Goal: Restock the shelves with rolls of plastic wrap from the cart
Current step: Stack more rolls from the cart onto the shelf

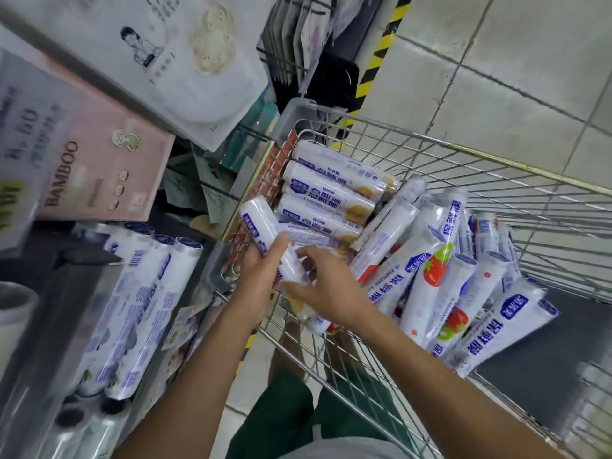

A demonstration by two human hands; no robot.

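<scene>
Closest in: both bare forearms, left forearm (205,359) and right forearm (430,369), reach forward and down over green shorts (281,419) and converge at the near left corner of the cart (463,148).

Left hand (260,271): palm side under the roll (261,226), fingers wrapped round its middle, thumb lying along the top. Firm grasp. The roll is tilted, its top end pointing up-left, and sits just above the cart's left wall, between cart and shelf (59,293).

Right hand (328,286): wrist bent left, index finger and thumb spread either side of the roll's lower end and touching it. Motion blur there, so can't tell whether it actually clamps or only steadies.

Cart is a wire basket on a tiled floor (496,77).
- Left end: stack (331,188) of rolls lying side by side, parallel, labels up.
- Rest of the basket: pile (447,276) of loose rolls crossing each other at odd angles, some with a strawberry print.

Shelf on the person's left: shelf rolls (142,309), several lying side by side, ends toward the aisle. Above them a pink box (99,170) marked BAMBOO, and above that a white pack (185,61).

Yellow-black tape (381,51) runs along the floor beyond the cart.
</scene>
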